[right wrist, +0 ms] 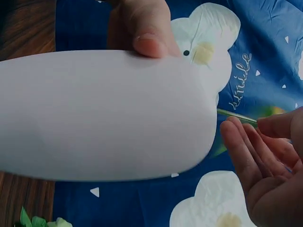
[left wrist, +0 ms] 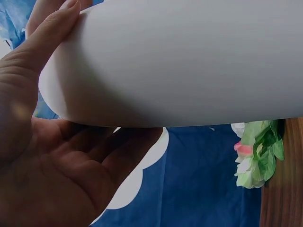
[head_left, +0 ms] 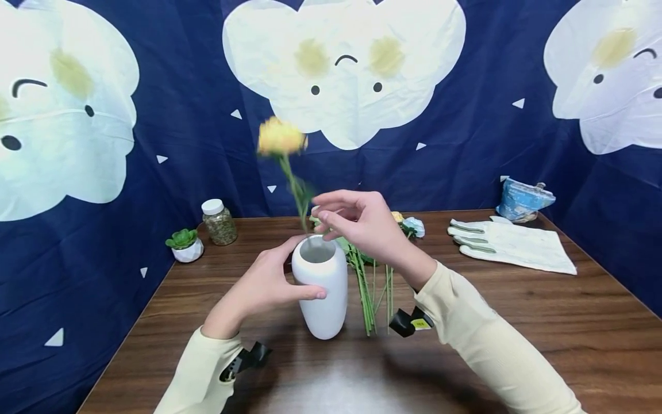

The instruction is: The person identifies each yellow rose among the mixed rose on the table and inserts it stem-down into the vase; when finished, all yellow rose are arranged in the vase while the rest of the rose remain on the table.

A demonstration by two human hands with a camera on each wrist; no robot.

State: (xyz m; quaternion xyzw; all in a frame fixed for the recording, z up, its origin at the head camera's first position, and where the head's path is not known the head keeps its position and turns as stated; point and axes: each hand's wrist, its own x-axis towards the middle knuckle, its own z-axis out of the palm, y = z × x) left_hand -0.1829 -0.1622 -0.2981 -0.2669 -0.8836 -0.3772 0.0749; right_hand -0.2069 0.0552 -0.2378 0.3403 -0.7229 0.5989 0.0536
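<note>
A white vase [head_left: 326,302] stands upright on the table, its mouth facing up. My left hand [head_left: 266,282] grips it near the top, thumb across the front; in the left wrist view the fingers reach around the vase's [left wrist: 189,61] far side. One yellow flower [head_left: 281,137], blurred, leans left above the mouth with its stem [right wrist: 234,115] down inside. Just right of that stem is my right hand [head_left: 362,221], fingers loosely bent and apart from it in the head view. Behind the vase lie several cut flower stems [head_left: 364,287] with leaves and blooms.
On the back left of the table stand a small potted succulent [head_left: 187,246] and a white-lidded jar [head_left: 219,222]. White gloves [head_left: 514,244] lie at the right, with a blue bag [head_left: 523,200] behind them. A dark blue cloth [head_left: 181,69] hangs around the back.
</note>
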